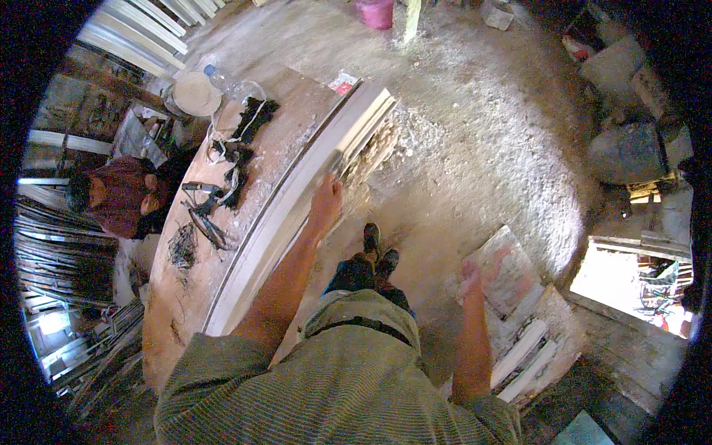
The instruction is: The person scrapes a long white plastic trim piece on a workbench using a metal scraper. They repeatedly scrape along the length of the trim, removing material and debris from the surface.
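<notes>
My left hand (326, 202) is closed in a fist at the near edge of a long, pale moulding strip (285, 185). A short grey-brown thing (336, 161) juts out past its fingers; its kind is too blurred to make out. The strip lies along the right side of a brown workbench (297, 104), its far end showing layered profiles. My right hand (472, 282) hangs low on the other side, smeared by motion, over or beside a whitish, pink-stained board (503, 271). I cannot tell whether it touches the board.
Pliers (208, 228), black fibre clumps (256, 119) and a round pale lid (196, 94) lie on the bench. A person (122, 194) sits beyond its left side. Pale strips (523, 348) lie at lower right. A pink bucket (375, 13) stands on the dusty floor.
</notes>
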`<state>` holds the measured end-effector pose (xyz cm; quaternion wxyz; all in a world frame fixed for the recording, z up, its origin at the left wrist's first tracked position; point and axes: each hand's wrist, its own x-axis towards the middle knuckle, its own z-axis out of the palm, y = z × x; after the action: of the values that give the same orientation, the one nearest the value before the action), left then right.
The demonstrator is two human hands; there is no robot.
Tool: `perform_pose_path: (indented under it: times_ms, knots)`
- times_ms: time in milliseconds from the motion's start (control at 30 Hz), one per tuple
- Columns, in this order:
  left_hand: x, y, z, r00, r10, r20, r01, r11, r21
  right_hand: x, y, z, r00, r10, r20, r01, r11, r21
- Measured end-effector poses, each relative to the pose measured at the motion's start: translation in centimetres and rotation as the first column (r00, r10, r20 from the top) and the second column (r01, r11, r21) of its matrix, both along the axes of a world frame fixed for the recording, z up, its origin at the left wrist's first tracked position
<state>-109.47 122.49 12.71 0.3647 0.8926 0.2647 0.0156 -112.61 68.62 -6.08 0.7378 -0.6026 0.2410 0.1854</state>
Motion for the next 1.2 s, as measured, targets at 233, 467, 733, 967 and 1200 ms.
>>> perform_pose_path:
  times_ms: [233, 467, 733, 967, 1200]
  knots:
    - [23.3, -2.8, -1.2, 0.99, -0.082, 0.119, 0.086, 0.996, -0.032, 2.1, 1.4, -0.3, 0.924, -0.241, -0.297, 0.281, 0.955, 0.098]
    - [16.3, -2.4, -2.1, 0.988, -0.017, 0.154, 0.024, 0.999, -0.045, 11.3, 8.4, 7.0, 0.97, -0.066, -0.236, 0.06, 0.998, -0.031]
    - [20.1, -4.0, -1.4, 0.993, -0.008, 0.115, 0.031, 0.979, -0.2, 21.6, 28.3, 19.4, 0.909, 0.405, -0.096, -0.41, 0.911, -0.043]
    - [13.6, -4.1, 0.8, 0.914, -0.092, 0.395, 0.14, 0.986, -0.093, 24.8, 39.4, 22.5, 0.828, 0.556, 0.067, -0.56, 0.823, 0.093]
    - [2.8, -2.5, 2.7, 0.79, 0.59, 0.167, -0.359, 0.666, -0.654, 26.0, 40.5, 21.5, -0.365, 0.85, 0.379, -0.451, 0.195, -0.871]
